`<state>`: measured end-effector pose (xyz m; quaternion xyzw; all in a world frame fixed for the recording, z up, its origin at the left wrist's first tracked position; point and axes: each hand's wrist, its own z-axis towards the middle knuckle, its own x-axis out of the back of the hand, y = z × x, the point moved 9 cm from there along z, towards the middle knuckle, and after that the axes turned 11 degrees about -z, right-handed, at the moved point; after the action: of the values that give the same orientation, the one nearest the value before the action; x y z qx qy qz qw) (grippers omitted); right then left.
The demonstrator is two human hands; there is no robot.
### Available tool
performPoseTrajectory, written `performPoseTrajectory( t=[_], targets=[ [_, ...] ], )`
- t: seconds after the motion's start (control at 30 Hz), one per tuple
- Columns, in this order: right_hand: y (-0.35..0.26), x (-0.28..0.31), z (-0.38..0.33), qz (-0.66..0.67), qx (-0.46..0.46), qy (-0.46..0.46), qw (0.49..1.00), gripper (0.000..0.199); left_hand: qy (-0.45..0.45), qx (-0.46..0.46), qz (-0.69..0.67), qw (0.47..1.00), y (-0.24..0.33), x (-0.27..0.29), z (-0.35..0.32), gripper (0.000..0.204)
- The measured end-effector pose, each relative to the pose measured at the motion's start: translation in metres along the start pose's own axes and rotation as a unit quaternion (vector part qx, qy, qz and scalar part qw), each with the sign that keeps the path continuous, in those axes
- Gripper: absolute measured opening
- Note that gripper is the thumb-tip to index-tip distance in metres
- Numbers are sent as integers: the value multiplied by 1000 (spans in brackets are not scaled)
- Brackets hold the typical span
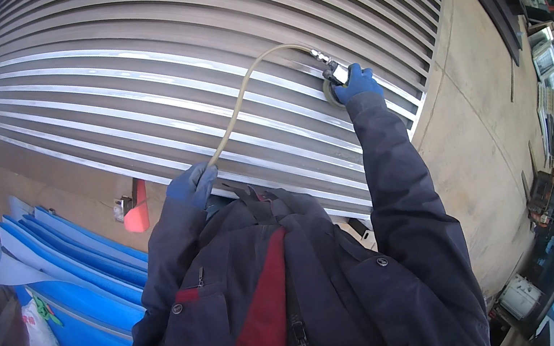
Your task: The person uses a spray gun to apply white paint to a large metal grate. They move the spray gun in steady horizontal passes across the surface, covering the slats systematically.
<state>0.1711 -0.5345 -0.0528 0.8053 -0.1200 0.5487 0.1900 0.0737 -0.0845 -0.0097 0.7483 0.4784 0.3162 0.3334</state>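
Observation:
Under my outstretched right arm, my blue-gloved right hand [359, 83] is closed over a pneumatic sander [333, 83] with a round pad. The sander rests on one bar of a large slatted metal panel [157, 112]. From its metal coupling a pale air hose [240, 98] arcs across the panel toward me. Close to my body, my blue-gloved left hand [193, 185] grips that hose. The nearer bars look bright and shiny, while the farther ones are duller grey-beige. My right palm hides part of the sander's body.
Blue sheets [79, 257] are stacked at the lower left, with a white plastic bag [42, 337] beside them. A red piece [137, 209] sits near the panel's front edge. Concrete floor [469, 119] stretches along the right, bordered by stacked frames [552, 101] and a dark machine [553, 200].

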Motion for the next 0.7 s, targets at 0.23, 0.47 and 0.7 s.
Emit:
performPoseTrajectory(
  t=[0.23, 0.47, 0.7],
  targets=[
    [-29, -4, -5, 39, 14, 46, 998, 57, 14, -8, 42, 999, -21, 13, 9, 36],
    [-31, -11, -2, 16, -7, 27, 999, 56, 14, 44, 36, 998, -27, 21, 2, 36],
    [3, -2, -16, 20, -26, 31, 999, 54, -18, -86, 52, 995, -12, -16, 12, 39]
  ],
)
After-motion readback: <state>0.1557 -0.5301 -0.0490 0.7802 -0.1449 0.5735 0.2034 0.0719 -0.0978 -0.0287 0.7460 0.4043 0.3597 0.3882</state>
